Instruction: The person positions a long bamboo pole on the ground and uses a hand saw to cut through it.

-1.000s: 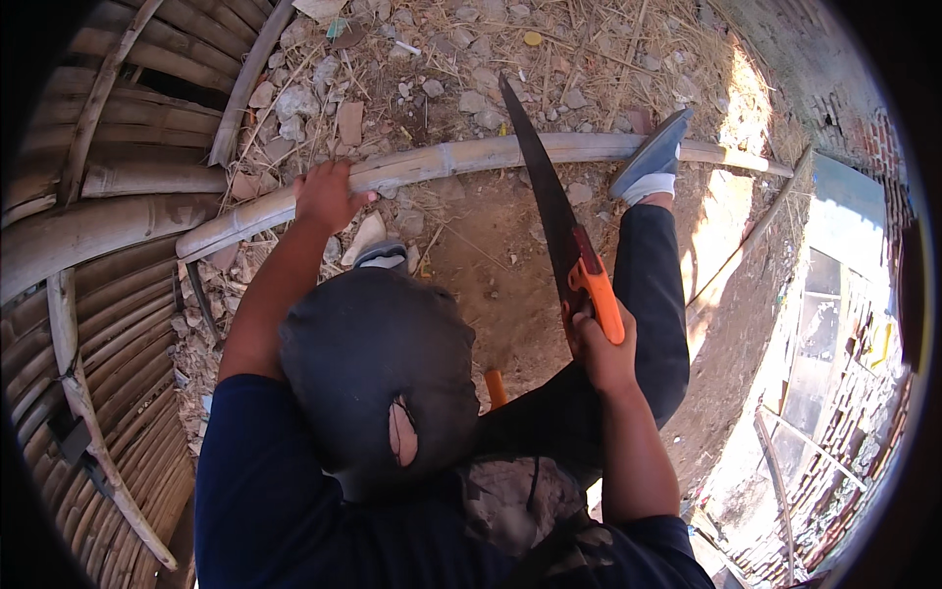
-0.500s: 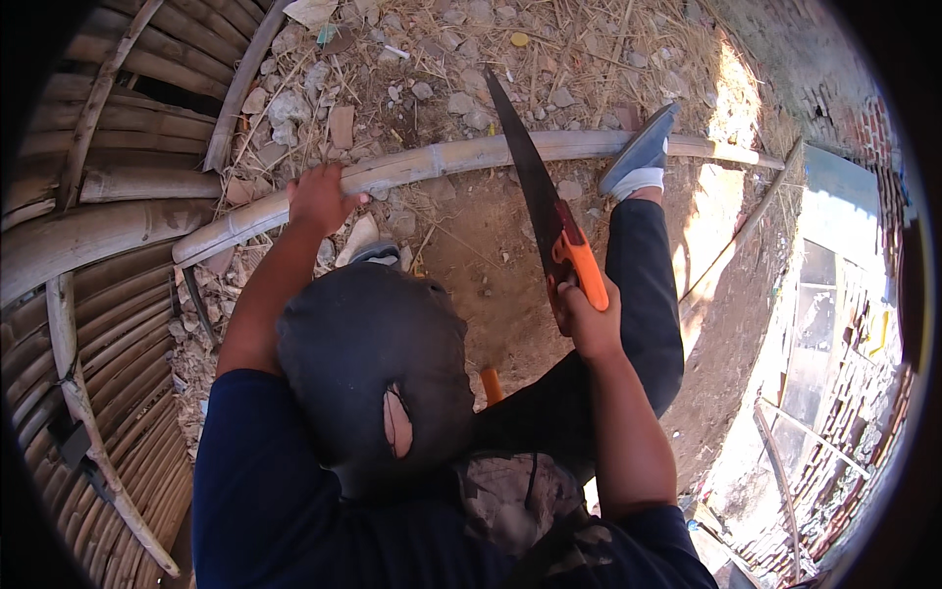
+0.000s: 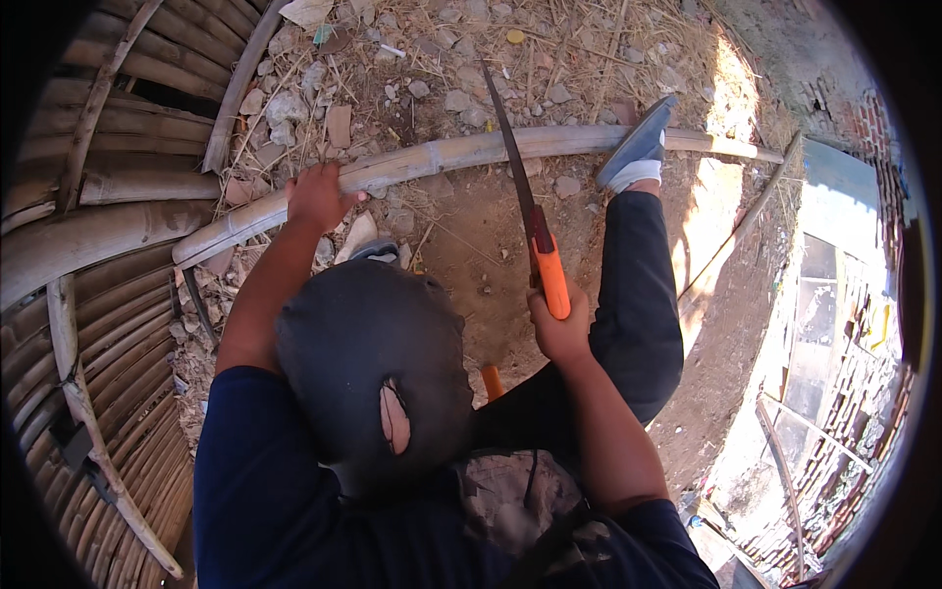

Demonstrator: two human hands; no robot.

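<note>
A long, pale bamboo pole point(image 3: 432, 160) lies across the ground in front of me. My left hand point(image 3: 319, 199) is closed over its left part, fingers on the far side and thumb toward the right. My right hand point(image 3: 562, 319) grips the orange handle of a handsaw point(image 3: 520, 177). The saw's dark blade points away from me and crosses the pole near its middle, seen almost edge-on. I cannot tell whether its teeth touch the bamboo. My right foot, in a blue-grey shoe point(image 3: 640, 147), is set on the pole right of the blade.
My bent left knee point(image 3: 373, 363), in torn dark cloth, hides ground nearby. An orange object point(image 3: 492, 382) shows partly beside it. Stones and straw point(image 3: 461, 59) cover the far ground. Bamboo slats point(image 3: 118, 363) stand left; a worn brick wall point(image 3: 844, 393) is on the right.
My right hand and the saw handle have moved left, and the blade has turned more edge-on where it crosses the pole. My left hand stays put on the bamboo.
</note>
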